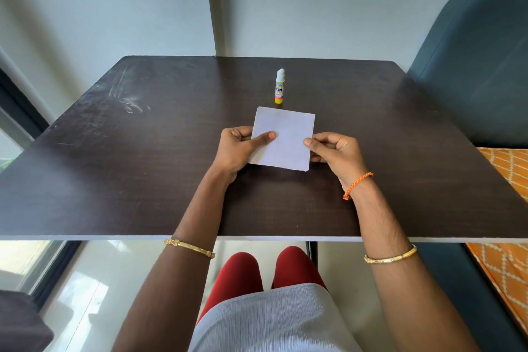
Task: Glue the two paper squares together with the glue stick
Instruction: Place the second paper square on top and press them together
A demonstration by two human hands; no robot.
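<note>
A white paper square [285, 134] is held over the middle of the dark table [143, 166]. Only one sheet face shows; whether a second square lies under it I cannot tell. My left hand [240, 148] grips its left edge, thumb lying on top of the paper. My right hand [334, 151] pinches the right edge between thumb and fingers. The glue stick [279, 86], yellow with a white cap on, stands upright on the table just beyond the paper's far edge, apart from both hands.
A dark teal chair back [471, 66] stands at the table's right side, with an orange patterned cushion [508, 174] below it. A wall runs behind the table's far edge. White smear marks [128, 100] lie on the table's left part.
</note>
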